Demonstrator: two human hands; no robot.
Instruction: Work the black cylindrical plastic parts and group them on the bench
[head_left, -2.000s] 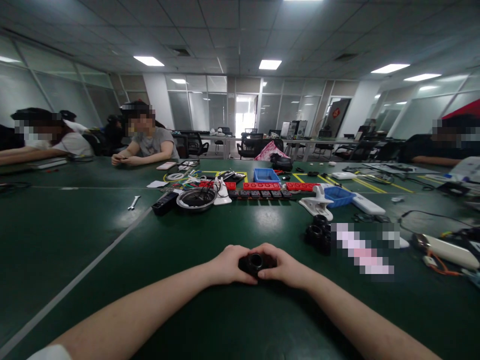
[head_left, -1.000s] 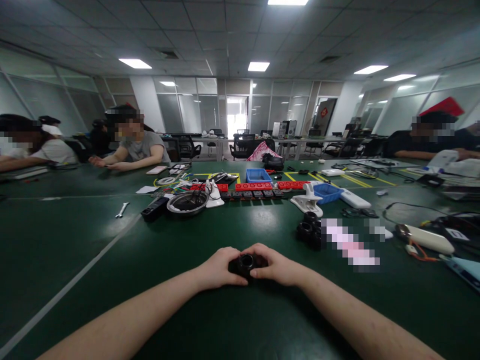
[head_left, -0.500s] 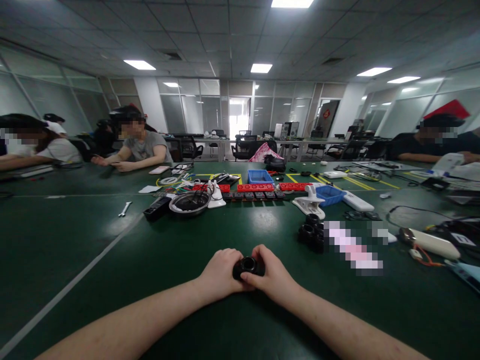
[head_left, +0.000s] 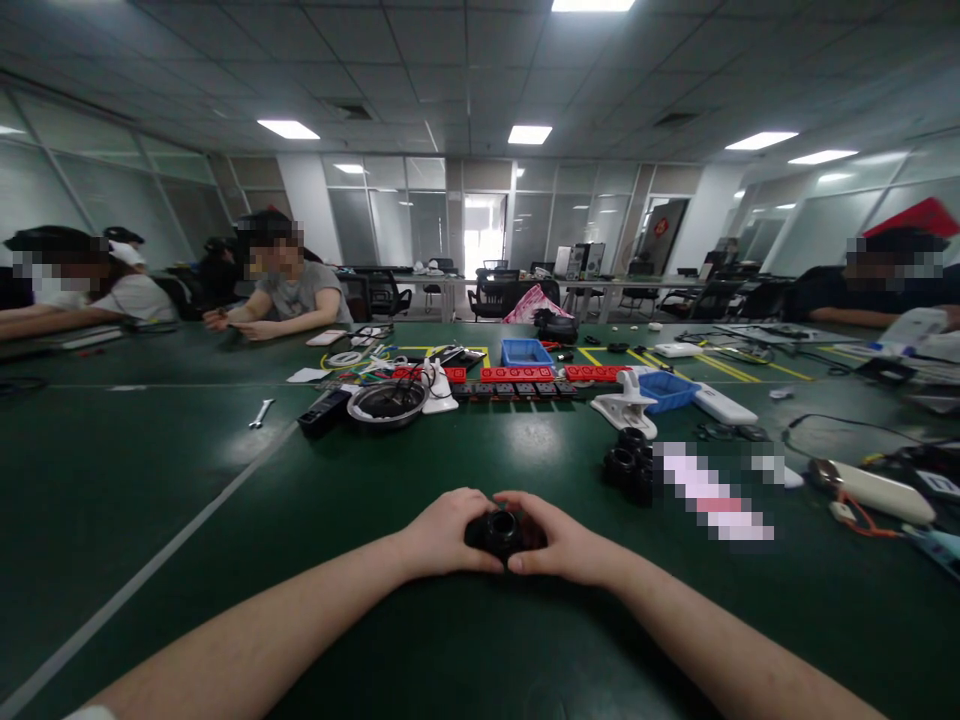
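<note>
One black ring (head_left: 501,530) sits centre-front on the green table (head_left: 187,500). The left hand (head_left: 442,535) and right hand (head_left: 561,542) both clasp it. A cluster of black parts (head_left: 630,462), count unclear, lies to its right. Beyond: two blue trays (head_left: 527,352) and one wrench (head_left: 261,412).

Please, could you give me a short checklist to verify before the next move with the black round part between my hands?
1. Grip from both sides: left hand and right hand clasp the black round part: ok.
2. Opening of the part faces up and is in view: ok.
3. Part rests on the green table: cannot tell, the hands hide its underside.
4. Pile of black rings lies apart from the hands, to the right: ok.
5. Part is undamaged: cannot tell, too small.
</note>
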